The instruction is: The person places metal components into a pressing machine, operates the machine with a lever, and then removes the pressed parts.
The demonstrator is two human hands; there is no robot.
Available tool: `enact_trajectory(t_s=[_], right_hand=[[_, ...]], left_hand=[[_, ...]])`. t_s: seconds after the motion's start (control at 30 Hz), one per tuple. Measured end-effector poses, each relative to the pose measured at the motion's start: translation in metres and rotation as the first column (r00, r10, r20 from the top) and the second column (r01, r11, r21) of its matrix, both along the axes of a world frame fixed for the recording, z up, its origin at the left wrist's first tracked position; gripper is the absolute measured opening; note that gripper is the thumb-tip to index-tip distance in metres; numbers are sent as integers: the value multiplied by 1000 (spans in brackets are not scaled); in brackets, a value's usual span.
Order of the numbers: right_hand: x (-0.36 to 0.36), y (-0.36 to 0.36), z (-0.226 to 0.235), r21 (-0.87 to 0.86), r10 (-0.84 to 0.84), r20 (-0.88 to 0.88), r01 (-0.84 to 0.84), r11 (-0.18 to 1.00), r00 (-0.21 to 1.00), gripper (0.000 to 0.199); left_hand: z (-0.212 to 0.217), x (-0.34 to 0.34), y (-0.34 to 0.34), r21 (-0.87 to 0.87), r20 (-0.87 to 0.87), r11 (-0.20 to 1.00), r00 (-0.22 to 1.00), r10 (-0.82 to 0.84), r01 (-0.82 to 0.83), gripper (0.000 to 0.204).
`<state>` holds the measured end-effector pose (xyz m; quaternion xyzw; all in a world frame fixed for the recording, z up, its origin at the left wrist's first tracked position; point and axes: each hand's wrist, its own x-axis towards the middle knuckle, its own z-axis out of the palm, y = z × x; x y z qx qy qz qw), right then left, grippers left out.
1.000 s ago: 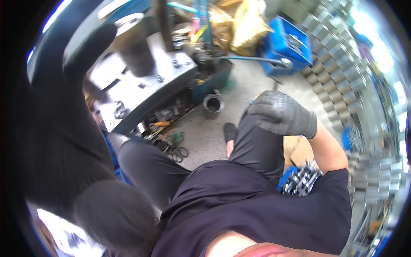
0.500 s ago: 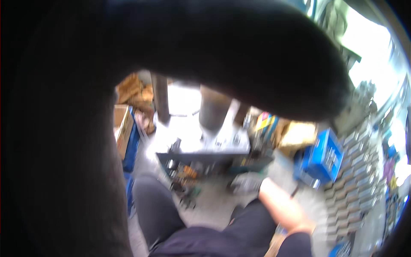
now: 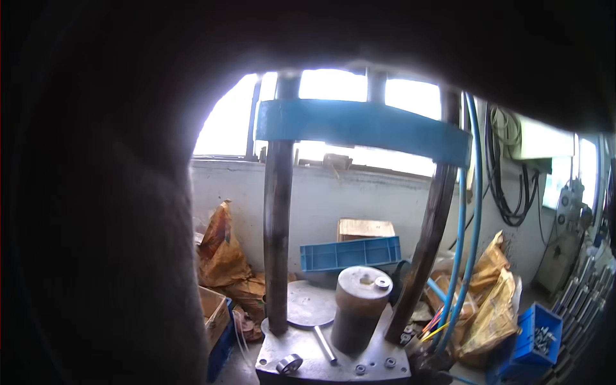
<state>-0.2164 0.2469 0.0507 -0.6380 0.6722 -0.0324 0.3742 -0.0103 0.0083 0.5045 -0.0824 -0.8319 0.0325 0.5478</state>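
A big dark shape, very close to the camera and out of focus, covers the left side and the top of my view. I cannot tell what it is, and I see none of my hands, so I cannot say if either grip is spread or pressed together.

Through the opening I look at a press machine (image 3: pixel 359 212). It has two dark steel columns, and a blue crossbeam (image 3: pixel 362 128) joins them at the top. Its grey base plate (image 3: pixel 333 366) carries a rusty metal cylinder (image 3: pixel 359 314), which stands upright between the columns, nearer to the right one. A small ring (image 3: pixel 382 282) lies on top of the cylinder. A thin steel rod (image 3: pixel 325 344) lies on the plate just beside the cylinder, on its left. A round bearing (image 3: pixel 289 364) rests near the front left corner of the plate.

Behind the press a blue crate (image 3: pixel 350 253) stands at the wall. Blue hoses (image 3: pixel 471 212) hang along the right column. A blue bin (image 3: pixel 538 337) with small metal parts stands on the floor at the right.
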Motion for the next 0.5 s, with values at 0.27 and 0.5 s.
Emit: enact_trajectory(t_s=[0.27,0.5], right_hand=[[-8,10,-1,-104,29,38,-24,994,999,43],[-30,11,-44,-223,113,108,-87,971,988,42]], left_hand=[[-53,18,-22,57,15,998,1000,-27,27,84],[-109,123,-37,139,-110,971,977,-181,195,83]])
